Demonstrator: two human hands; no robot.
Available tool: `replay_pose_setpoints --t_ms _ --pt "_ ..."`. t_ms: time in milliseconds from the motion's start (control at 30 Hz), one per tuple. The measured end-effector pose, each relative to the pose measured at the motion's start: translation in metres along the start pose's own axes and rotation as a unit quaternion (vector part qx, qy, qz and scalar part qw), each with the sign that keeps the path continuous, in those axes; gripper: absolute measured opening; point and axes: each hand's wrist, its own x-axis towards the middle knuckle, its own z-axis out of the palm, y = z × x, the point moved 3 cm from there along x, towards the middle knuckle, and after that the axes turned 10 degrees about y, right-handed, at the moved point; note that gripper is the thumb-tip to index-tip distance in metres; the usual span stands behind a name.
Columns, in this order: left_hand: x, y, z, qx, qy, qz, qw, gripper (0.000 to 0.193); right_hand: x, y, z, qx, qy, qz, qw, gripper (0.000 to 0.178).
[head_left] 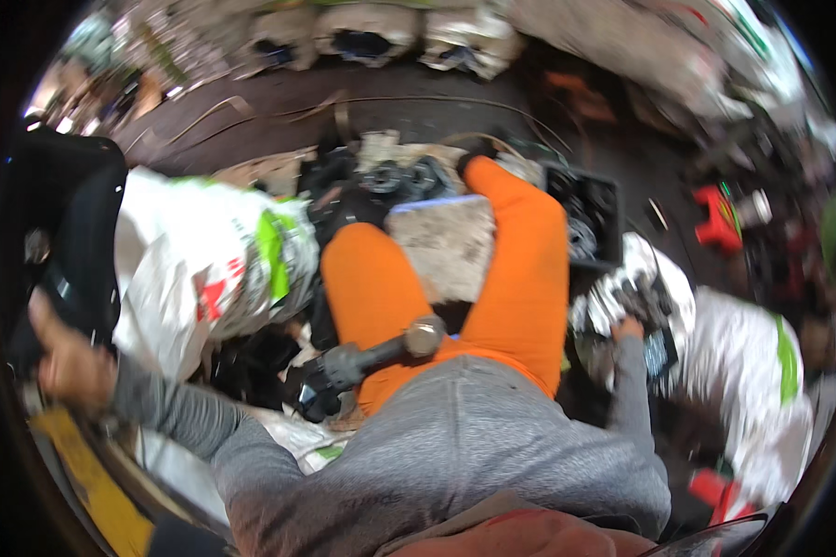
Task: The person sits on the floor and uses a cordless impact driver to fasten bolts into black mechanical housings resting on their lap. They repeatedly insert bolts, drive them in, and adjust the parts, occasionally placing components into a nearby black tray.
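Observation:
My left hand (pixel 76 367) is blurred at the far left, beside the lower edge of a black plastic tub (pixel 70 200). One digit points up along the tub; whether the hand grips it I cannot tell. On the right, my right hand (pixel 628 329) reaches into an open white sack (pixel 675 283), at a clump of dark parts (pixel 645 299). Its fingers are hidden among them. Across my left thigh lies a dark tool with a round metal end (pixel 424 336). Between my knees stands a worn grey block (pixel 444 246) with a blue far edge.
A white and green sack (pixel 218 269) bulges beside my left leg. Past my right knee sits a black crate (pixel 606 209) with dark round parts. A red tool (pixel 718 218) lies at the right. Full sacks (pixel 367 35) line the far side, and a thin cord (pixel 418 98) crosses the floor.

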Motion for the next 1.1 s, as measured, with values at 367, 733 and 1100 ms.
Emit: replay_pose_setpoints --t_ms 367,733,1100 --pt "-0.467 -0.034 0.043 -0.392 -0.496 0.664 0.400 0.074 -0.071 -0.030 -0.119 0.175 0.178 0.123 0.961 0.024" --pt "-0.545 -0.141 -0.003 -0.277 -0.654 0.678 0.188 0.063 -0.088 0.106 -0.074 0.126 0.030 0.321 0.938 0.052" --pt "-0.504 -0.053 0.072 -0.172 -0.719 0.529 0.417 0.060 -0.056 0.103 -0.068 0.116 0.000 0.308 0.944 0.069"
